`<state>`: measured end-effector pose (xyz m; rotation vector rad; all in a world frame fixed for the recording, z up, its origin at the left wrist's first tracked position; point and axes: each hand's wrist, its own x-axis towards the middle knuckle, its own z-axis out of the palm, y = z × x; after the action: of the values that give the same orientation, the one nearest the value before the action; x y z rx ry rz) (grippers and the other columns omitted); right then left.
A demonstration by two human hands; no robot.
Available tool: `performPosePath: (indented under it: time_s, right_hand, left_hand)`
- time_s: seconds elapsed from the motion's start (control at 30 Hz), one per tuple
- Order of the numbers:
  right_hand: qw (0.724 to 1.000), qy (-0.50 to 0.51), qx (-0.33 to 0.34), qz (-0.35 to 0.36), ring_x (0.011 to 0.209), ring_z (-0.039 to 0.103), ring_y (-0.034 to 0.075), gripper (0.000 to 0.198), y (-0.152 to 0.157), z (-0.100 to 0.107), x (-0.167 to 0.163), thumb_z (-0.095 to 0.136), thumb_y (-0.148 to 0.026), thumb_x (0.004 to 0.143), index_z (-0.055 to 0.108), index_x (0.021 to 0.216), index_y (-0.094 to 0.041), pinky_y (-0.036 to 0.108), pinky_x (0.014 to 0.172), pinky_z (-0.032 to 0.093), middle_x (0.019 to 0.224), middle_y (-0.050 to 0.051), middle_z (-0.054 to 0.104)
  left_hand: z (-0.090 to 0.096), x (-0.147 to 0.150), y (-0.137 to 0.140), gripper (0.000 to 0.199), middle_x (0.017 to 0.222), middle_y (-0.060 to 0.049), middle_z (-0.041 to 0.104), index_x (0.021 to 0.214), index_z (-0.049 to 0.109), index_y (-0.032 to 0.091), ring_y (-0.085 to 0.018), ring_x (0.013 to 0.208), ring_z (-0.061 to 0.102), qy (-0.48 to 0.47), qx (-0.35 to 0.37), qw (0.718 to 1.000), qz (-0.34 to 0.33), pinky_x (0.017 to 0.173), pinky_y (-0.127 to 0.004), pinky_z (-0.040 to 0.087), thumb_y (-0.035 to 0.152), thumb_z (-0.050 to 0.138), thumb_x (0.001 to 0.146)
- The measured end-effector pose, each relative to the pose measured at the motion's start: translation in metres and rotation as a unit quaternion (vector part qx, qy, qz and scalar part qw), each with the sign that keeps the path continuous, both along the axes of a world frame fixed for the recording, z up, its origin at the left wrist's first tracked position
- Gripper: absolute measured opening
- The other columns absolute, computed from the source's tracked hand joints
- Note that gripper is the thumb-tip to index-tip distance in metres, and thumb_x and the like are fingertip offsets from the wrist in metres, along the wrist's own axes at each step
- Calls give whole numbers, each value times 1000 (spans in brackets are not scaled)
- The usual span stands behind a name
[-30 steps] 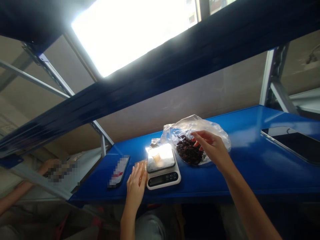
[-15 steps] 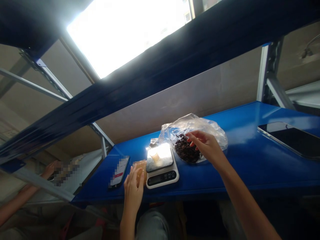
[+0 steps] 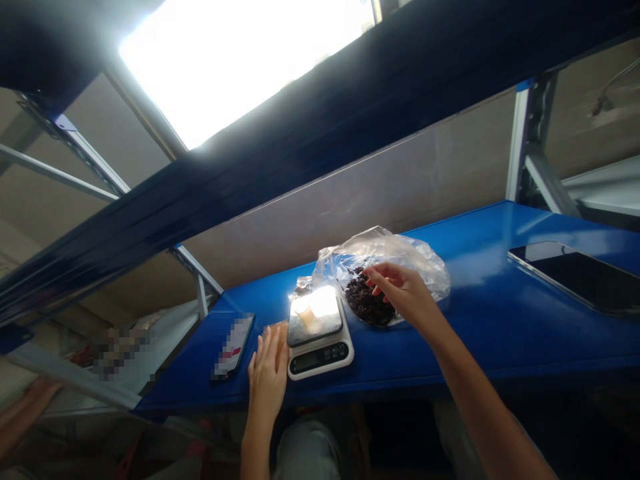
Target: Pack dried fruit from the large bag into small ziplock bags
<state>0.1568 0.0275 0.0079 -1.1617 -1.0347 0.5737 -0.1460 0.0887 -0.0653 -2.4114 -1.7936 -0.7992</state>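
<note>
My left hand (image 3: 269,373) lies flat with fingers stretched over a translucent orange-brown packet (image 3: 281,329), mostly hidden beneath it. Just to its right stands a white kitchen scale (image 3: 320,363) with a shiny square plate. A small pale cup-like piece (image 3: 305,312) is on the plate, partly lost in glare. My right hand (image 3: 400,287) hovers over a heap of dark, shrivelled dried pieces (image 3: 367,301) in an opened clear plastic bag (image 3: 420,260). Its thumb and fingertips are pinched together; what they hold, if anything, is too small to make out.
A phone (image 3: 235,347) lies left of the packet on the blue table (image 3: 475,333). A larger dark-screened device (image 3: 575,273) is at the right. A blue shelf beam (image 3: 300,140) crosses above. At the far left, a co-worker's arm (image 3: 30,403) reaches to another shelf.
The fingers of my left hand have straightened and flattened onto the packet, covering more of it. My right hand stays pinched above the dark pieces. The view has shifted slightly.
</note>
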Motion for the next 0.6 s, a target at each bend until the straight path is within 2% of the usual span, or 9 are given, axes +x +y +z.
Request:
performPosePath:
  time_s: [0.1,0.17,0.33,0.6]
  right_hand:
    - [1000,-6,5,6,58,63,17,35,1,-1,-1,60,-49,79,69,79,-16,25,47,45,69,6,69]
    - [1000,-6,3,7,58,63,17,34,1,-1,-2,60,-49,79,69,79,-16,24,47,45,69,5,69]
    - [1000,-4,-6,7,57,63,17,32,2,-1,-2,61,-47,78,69,78,-17,24,47,44,68,5,70]
    - [1000,-9,-10,6,58,63,18,33,1,0,-2,61,-49,79,69,79,-16,25,46,43,69,5,70]
  left_hand:
    - [-2,0,3,45,146,-6,43,138,47,28,-26,139,31,-20,12,1000,-1,110,-48,30,36,36,94]
    - [-3,1,3,45,145,-8,44,136,49,25,-27,138,33,-20,13,1000,21,109,-51,29,35,33,95]
    - [1,5,-4,48,147,-13,39,131,55,17,-31,139,30,19,32,997,74,110,-56,23,33,28,95]
    - [6,11,-12,47,148,-12,39,132,54,19,-31,140,28,50,52,996,47,112,-54,21,37,34,94]
